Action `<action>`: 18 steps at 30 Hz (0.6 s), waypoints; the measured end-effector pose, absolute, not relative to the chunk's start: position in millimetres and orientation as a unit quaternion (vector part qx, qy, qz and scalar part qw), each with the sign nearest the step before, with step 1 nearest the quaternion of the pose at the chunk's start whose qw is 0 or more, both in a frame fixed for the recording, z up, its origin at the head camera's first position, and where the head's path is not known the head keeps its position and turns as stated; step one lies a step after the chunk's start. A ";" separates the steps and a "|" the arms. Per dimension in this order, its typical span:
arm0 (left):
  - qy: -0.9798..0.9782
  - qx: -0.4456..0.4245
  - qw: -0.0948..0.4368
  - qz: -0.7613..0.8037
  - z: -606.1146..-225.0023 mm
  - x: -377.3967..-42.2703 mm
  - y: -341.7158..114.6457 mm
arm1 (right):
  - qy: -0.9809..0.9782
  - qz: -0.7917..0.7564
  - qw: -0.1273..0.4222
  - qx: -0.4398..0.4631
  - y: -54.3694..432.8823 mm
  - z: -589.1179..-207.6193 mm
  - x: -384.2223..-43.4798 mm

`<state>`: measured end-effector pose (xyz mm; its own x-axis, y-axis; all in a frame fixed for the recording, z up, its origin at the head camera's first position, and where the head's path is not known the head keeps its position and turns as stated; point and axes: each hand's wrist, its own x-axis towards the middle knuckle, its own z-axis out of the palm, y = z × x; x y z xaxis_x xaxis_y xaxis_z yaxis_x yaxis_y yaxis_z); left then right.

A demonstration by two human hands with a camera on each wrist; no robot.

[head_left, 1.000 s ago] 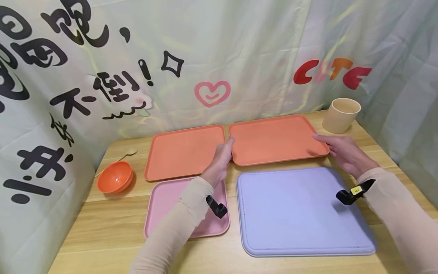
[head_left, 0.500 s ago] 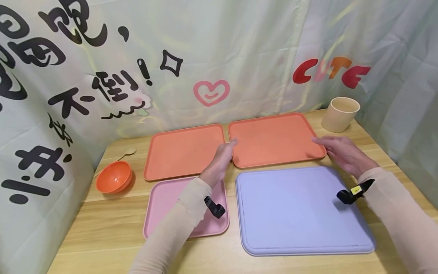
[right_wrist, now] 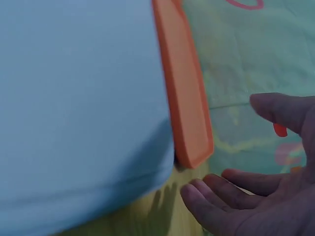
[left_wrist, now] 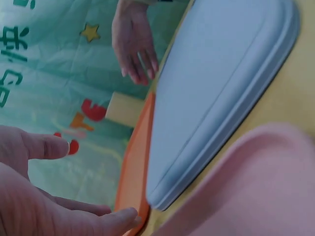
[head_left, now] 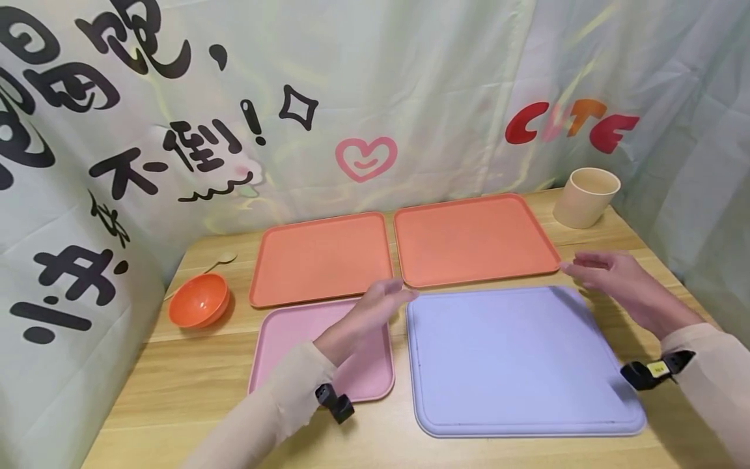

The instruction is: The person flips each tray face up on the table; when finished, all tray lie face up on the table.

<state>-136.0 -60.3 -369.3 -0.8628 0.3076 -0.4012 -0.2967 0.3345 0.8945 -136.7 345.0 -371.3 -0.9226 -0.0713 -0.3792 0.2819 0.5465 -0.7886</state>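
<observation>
Two orange trays lie side by side at the back of the table in the head view, the left tray (head_left: 322, 260) and the right tray (head_left: 474, 241). My left hand (head_left: 366, 319) hovers over the pink tray (head_left: 287, 332), fingers extended and holding nothing. Just off the right orange tray's front right corner is my right hand (head_left: 627, 286), its fingers spread and relaxed with nothing in them. In the right wrist view that orange tray (right_wrist: 184, 88) stands apart from the fingertips (right_wrist: 194, 194). A lavender tray-like board (head_left: 521, 365) lies in front of it.
At the left stands an orange bowl (head_left: 199, 301), with a spoon (head_left: 225, 258) lying behind it. A beige cup (head_left: 586, 198) occupies the back right corner. Printed curtains (head_left: 433, 85) border the wooden table (head_left: 176, 404) at the back and sides.
Both hands have let go of the right orange tray, which now lies flat on the table. The left hand has drawn back toward the front left, the right hand toward the right.
</observation>
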 end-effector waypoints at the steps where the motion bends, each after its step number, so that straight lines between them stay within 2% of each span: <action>1: 0.771 0.002 0.267 0.578 -370.2 -131.5 -60.5 | 0.869 -0.455 0.186 0.059 346.0 -372.4 -132.4; 10: 0.758 -0.027 0.299 0.579 -369.2 -98.0 -51.1 | 0.898 -0.382 0.207 0.067 345.7 -382.0 -96.2; 18: 0.729 -0.068 0.290 0.616 -370.6 -97.2 -48.0 | 0.866 -0.448 0.195 0.105 335.5 -385.1 -81.7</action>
